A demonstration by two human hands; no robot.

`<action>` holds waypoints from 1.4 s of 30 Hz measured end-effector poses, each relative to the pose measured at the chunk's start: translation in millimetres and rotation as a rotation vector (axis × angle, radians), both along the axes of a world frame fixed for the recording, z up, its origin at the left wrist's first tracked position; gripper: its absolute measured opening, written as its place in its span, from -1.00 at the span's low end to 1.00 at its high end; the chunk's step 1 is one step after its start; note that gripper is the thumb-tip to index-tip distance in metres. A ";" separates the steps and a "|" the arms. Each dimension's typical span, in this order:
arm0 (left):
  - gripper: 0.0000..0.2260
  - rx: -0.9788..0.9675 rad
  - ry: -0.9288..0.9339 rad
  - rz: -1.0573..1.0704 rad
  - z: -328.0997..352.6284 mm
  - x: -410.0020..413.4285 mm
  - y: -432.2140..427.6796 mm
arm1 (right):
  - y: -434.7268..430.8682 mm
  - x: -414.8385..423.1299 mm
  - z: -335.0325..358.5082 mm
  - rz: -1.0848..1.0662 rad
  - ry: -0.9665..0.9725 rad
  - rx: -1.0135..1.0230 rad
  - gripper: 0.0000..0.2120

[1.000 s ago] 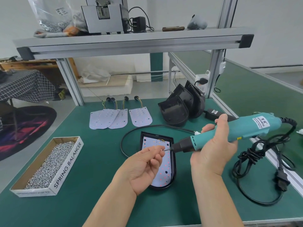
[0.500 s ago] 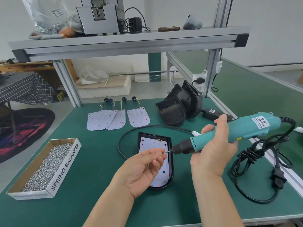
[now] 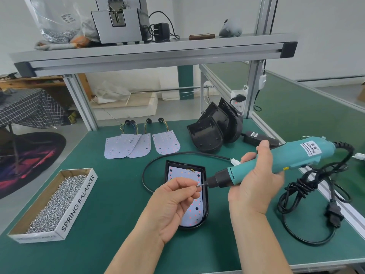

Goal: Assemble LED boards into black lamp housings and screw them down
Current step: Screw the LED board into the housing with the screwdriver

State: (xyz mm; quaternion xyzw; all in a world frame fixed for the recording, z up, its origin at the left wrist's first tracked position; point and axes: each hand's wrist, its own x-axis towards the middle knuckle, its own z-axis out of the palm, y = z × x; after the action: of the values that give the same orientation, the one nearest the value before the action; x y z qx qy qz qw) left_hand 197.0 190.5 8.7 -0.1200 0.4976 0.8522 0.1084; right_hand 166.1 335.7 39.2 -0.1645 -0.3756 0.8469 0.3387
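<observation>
Where the hands meet: above the upper right part of the black housing (image 3: 205, 206), which lies flat on the green table (image 3: 110, 194) with an LED board (image 3: 194, 213) seated in it.
Right hand (image 3: 254, 186): wrapped round the teal screwdriver (image 3: 286, 157), thumb up along its body; the tool is held nearly level, nose to the left.
Left hand (image 3: 173, 204): palm up, fingers curled, thumb and forefinger pinching the tip of the bit (image 3: 201, 185); whether a screw sits there is too small to tell.
Spare boards (image 3: 142, 144): three, overlapping, wires pointing away, at the far side of the table.
Empty housings (image 3: 211, 133): stacked on edge, right of the spare boards.
Open room: bare mat between the box of screws (image 3: 53, 206) and the housing, and along the front edge below both forearms.
Edges: the coiled cord (image 3: 308, 186) lies near the right-hand rail; the box sits close to the left edge; a black cable (image 3: 146, 171) loops round the housing's left and far sides.
Writing: "SPRING BALANCER" on the box; "KEENWISE" on the screwdriver's label.
</observation>
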 end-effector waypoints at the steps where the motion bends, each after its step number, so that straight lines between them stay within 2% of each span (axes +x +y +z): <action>1: -0.83 -0.032 0.022 0.008 -1.1 0.8 0.4 | -0.7 -2.6 -1.9 -0.013 0.014 -0.062 -0.83; 4: -0.75 -0.120 0.081 0.005 -3.5 2.6 1.5 | -1.4 -5.3 -2.1 -0.019 -0.016 -0.065 -0.80; 8: -0.74 -0.123 0.109 0.006 -5.4 3.4 0.7 | -1.4 -7.9 -5.9 -0.023 -0.019 -0.078 -0.79; 13: -0.82 -0.124 0.114 -0.047 -8.2 5.3 -2.3 | -1.8 -7.3 -5.2 -0.016 -0.023 -0.097 -0.79; 20: -0.51 -0.165 0.052 -0.150 -2.8 7.2 -21.4 | -0.8 -5.0 -2.2 -0.017 -0.014 -0.065 -0.80; 22: -0.57 -0.224 0.025 -0.103 -0.6 4.1 -30.9 | -1.4 -5.1 -2.4 -0.017 -0.001 -0.037 -0.82; 24: -0.77 -0.394 -0.005 0.081 -2.8 -5.1 -43.1 | -3.6 -5.4 -3.0 -0.017 0.007 0.008 -0.82; 25: -0.80 -0.561 -0.021 0.183 -5.9 -11.3 -49.9 | -5.3 -5.4 -3.7 -0.014 0.013 0.040 -0.82; 27: -0.70 -0.883 -0.044 0.260 -13.5 -20.1 -58.8 | -10.6 -4.2 -5.5 0.005 0.036 0.123 -0.82; 30: -0.49 -1.027 -0.105 0.077 -22.2 -24.8 -54.7 | -21.0 -3.1 -9.8 0.045 0.062 0.243 -0.81; 32: -0.48 -1.049 -0.124 -0.037 -30.5 -28.6 -48.8 | -28.9 -3.3 -13.6 0.064 0.078 0.326 -0.82; 36: -0.66 -0.961 -0.141 -0.053 -38.2 -33.1 -44.0 | -40.6 -5.1 -22.6 0.094 0.079 0.450 -0.81; 40: -0.67 -0.943 -0.152 -0.039 -41.9 -34.7 -44.8 | -47.5 -8.1 -31.3 0.132 0.044 0.503 -0.72; 42: -0.57 -0.932 -0.157 -0.017 -44.8 -36.4 -45.3 | -49.7 -9.9 -33.7 0.133 0.028 0.504 -0.69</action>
State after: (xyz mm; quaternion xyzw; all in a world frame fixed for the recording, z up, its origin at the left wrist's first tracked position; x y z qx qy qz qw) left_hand 160.6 145.2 -36.1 -0.2157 0.8184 0.5254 0.0872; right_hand 156.1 286.0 5.5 -0.0382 -0.5800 0.7492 0.3176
